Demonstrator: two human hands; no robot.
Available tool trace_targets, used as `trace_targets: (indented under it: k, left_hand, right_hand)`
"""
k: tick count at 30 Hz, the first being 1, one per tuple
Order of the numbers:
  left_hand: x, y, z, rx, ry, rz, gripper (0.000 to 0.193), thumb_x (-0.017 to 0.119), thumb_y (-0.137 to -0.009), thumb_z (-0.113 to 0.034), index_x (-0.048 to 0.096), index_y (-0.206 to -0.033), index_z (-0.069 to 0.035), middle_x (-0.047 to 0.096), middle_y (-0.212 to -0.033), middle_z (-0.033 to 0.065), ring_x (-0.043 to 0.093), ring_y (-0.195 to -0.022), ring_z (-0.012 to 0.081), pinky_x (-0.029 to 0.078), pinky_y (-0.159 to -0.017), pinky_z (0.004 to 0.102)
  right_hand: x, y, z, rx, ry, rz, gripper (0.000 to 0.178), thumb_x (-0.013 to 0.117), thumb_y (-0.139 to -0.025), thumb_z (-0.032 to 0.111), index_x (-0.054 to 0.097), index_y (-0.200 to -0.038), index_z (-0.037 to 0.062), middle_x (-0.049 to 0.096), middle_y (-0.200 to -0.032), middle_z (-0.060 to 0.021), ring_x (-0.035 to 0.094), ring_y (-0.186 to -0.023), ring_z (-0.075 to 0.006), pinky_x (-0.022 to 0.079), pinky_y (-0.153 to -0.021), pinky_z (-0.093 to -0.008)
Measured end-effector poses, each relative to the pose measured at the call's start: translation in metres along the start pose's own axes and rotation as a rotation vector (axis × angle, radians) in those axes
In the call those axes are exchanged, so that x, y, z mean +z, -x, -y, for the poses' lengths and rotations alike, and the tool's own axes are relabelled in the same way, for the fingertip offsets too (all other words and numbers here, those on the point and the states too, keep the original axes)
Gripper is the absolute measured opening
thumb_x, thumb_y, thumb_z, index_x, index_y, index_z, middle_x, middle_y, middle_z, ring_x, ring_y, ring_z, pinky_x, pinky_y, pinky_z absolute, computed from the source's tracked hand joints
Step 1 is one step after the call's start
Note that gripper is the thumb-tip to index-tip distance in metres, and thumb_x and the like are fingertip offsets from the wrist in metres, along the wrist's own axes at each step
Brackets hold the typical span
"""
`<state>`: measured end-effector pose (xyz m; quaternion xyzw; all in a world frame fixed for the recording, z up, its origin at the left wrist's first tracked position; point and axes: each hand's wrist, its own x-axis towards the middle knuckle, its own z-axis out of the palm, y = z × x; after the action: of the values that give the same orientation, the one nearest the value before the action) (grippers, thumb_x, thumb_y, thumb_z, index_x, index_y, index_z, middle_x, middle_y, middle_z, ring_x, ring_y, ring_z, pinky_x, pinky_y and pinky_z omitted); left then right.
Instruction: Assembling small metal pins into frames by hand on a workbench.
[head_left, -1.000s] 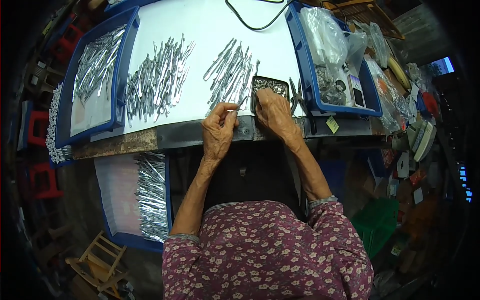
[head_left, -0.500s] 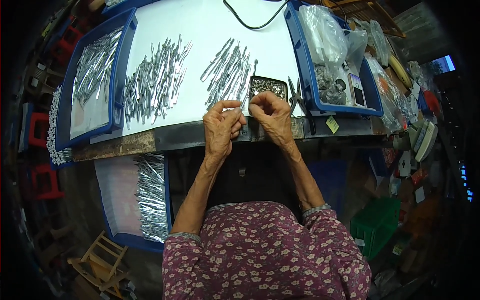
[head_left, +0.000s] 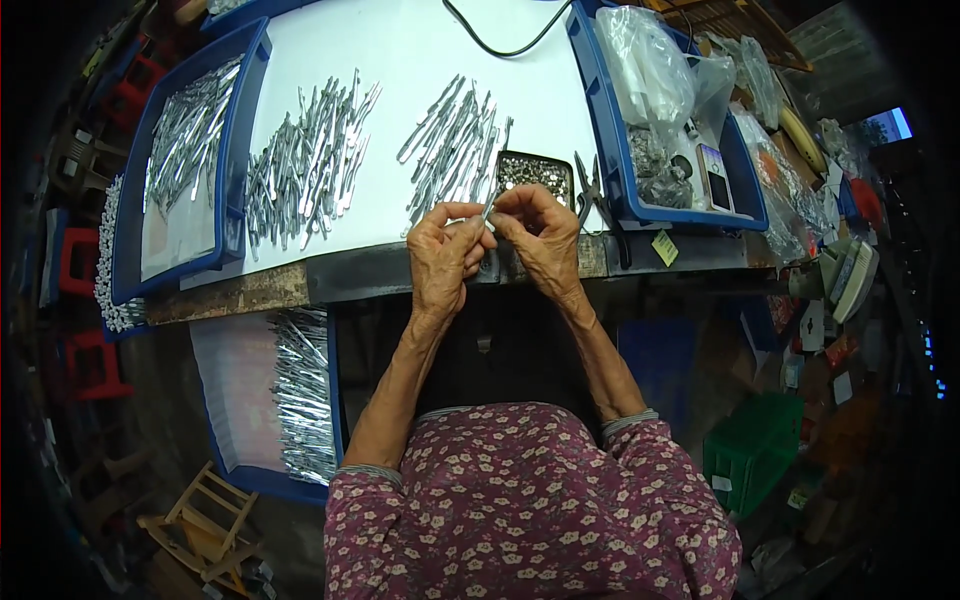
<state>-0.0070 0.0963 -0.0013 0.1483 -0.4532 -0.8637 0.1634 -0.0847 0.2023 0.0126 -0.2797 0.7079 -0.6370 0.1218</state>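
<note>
At the table edge, left hand and right hand pinch a thin metal piece.

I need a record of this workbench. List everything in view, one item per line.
metal strips: two loose heaps, silver, on the white bench top
blue trays: several, holding more strips and bags
small tin: one, dark, full of tiny silver parts, beside the right heap
pliers: one, dark, right of the tin
cable: one, black, far edge
green crate: one, lower right
left hand: pinching a single strip
right hand: fingers on the same strip
</note>
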Motion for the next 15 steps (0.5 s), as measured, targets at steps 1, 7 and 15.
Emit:
trace_targets:
  k: [1, 7, 15]
  left_hand:
    - [0.000, 0.000, 0.000, 0.000, 0.000, 0.000, 0.016, 0.055, -0.083, -0.006, 0.053, -0.096, 0.003, 0.055, -0.065, 0.0074, 0.037, -0.045, 0.0026, 0.026, -0.038, 0.0139]
    - [0.001, -0.001, 0.001, 0.021, -0.008, -0.017, 0.015, 0.054, -0.083, -0.006, 0.053, -0.094, 0.004, 0.056, -0.062, 0.0067, 0.036, -0.042, 0.0014, 0.025, -0.035, 0.0136]
    - [-0.003, -0.002, -0.008, -0.061, 0.064, 0.071, 0.016, 0.054, -0.083, -0.007, 0.052, -0.094, 0.005, 0.054, -0.061, 0.0061, 0.036, -0.042, 0.0015, 0.024, -0.036, 0.0142]
  right_hand:
    - [0.000, 0.001, 0.000, -0.006, 0.013, -0.009, 0.012, 0.064, -0.076, 0.004, 0.057, -0.086, 0.0015, 0.058, -0.075, -0.0009, 0.054, -0.065, -0.0053, 0.045, -0.058, -0.0184]
    - [-0.001, 0.001, 0.003, -0.104, 0.133, -0.019, 0.011, 0.064, -0.075, 0.003, 0.058, -0.084, 0.0025, 0.059, -0.074, -0.0023, 0.056, -0.065, -0.0072, 0.046, -0.058, -0.0198]
    - [-0.010, -0.007, 0.005, -0.149, 0.032, 0.034, 0.018, 0.064, -0.074, 0.002, 0.055, -0.090, 0.0020, 0.061, -0.076, -0.0048, 0.059, -0.070, -0.0098, 0.050, -0.063, -0.0221]
